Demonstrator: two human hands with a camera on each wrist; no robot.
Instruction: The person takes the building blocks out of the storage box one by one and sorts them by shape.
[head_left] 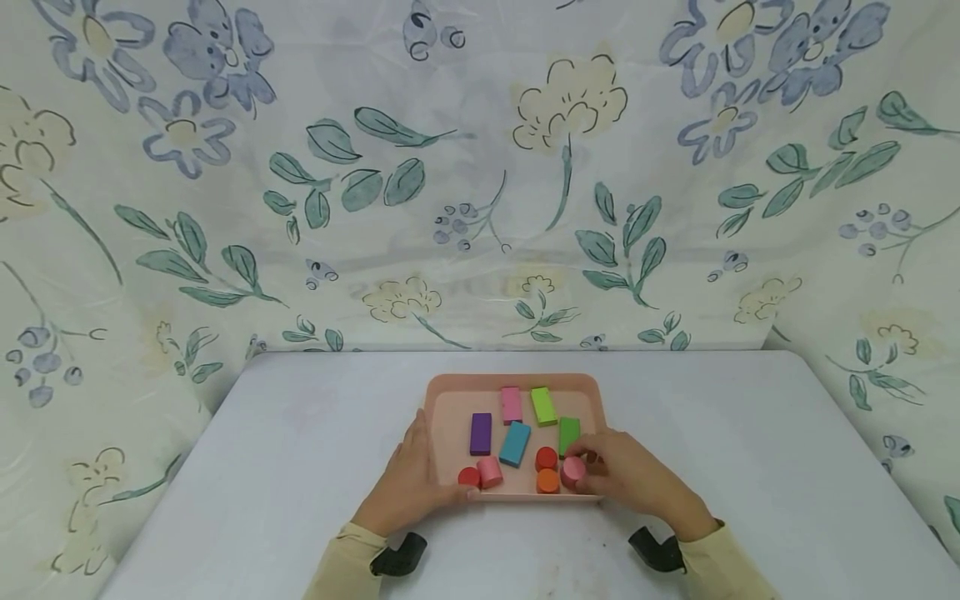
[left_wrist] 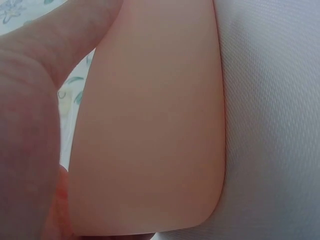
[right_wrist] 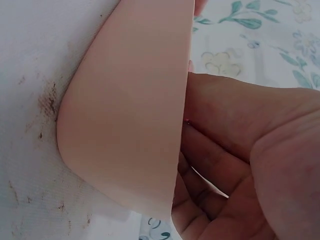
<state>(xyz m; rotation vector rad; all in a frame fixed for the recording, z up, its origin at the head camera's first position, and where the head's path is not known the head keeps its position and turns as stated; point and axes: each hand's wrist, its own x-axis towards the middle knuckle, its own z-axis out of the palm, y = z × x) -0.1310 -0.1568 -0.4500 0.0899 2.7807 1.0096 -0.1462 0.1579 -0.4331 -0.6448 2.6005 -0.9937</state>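
Note:
A peach-coloured tray (head_left: 457,396) lies on the white table. Around its front left corner my left hand (head_left: 408,475) grips it, thumb on the front rim and fingers along the left side. Over the front right corner, my right hand (head_left: 626,471) pinches a pink cylinder block (head_left: 573,472) between thumb and fingers. Beside that block are a red cylinder (head_left: 547,457) and an orange cylinder (head_left: 548,482). A green rectangular block (head_left: 569,435) lies just behind the right fingertips. Near the left thumb sit another red cylinder (head_left: 469,477) and a second pink cylinder (head_left: 490,472), lying tilted.
Farther back in the tray lie a purple block (head_left: 481,434), a blue block (head_left: 515,444), a pink rectangular block (head_left: 512,404) and a lime block (head_left: 543,406). Flower-patterned cloth (head_left: 480,275) hangs behind the table (head_left: 337,400). Dark smudges (right_wrist: 50,102) mark the tabletop.

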